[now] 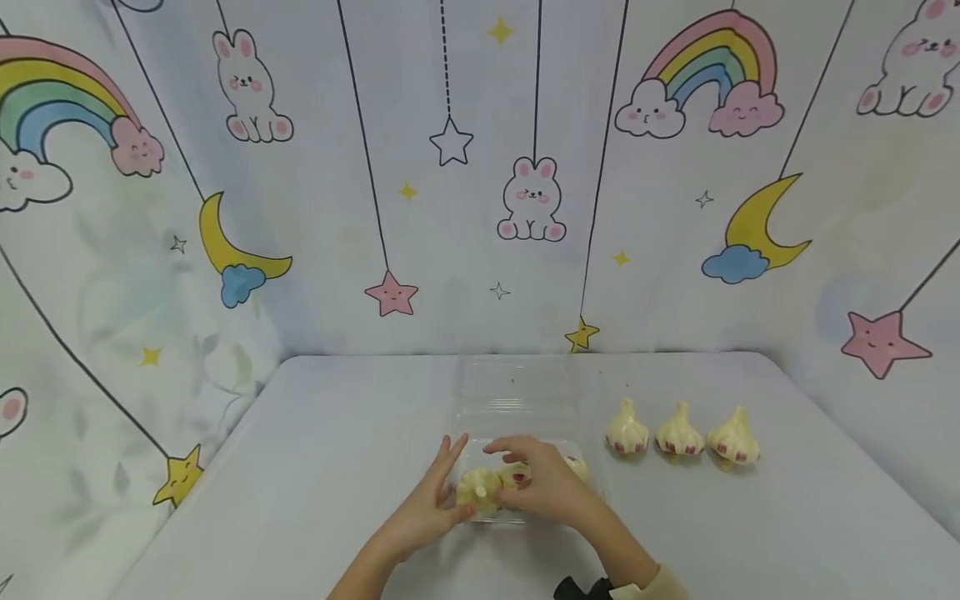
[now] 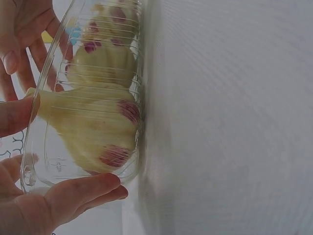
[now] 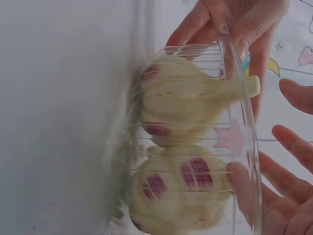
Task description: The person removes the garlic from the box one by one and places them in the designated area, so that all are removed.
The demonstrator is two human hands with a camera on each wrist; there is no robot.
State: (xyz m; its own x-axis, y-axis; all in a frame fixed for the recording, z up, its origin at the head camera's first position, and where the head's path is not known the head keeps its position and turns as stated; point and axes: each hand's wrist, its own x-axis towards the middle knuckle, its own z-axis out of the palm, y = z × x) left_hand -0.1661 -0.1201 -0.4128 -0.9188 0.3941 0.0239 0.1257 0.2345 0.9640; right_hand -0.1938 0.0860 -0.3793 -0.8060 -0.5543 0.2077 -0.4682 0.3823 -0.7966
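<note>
A clear plastic clamshell box holds several garlic bulbs in a row. The leftmost garlic bulb points its stem up past the rim, as the left wrist view shows. At the box's left end is my left hand, fingers extended along the wall and thumb at the front. Over the middle garlic bulb reaches my right hand, its fingers spread and lightly bent. One right fingertip dips inside the rim beside a bulb. Part of the middle bulb is hidden under this hand.
Hinged back behind the box lies its transparent lid. Three more garlic bulbs stand in a row to the right on the white table. A patterned cloth backdrop rises behind and at both sides.
</note>
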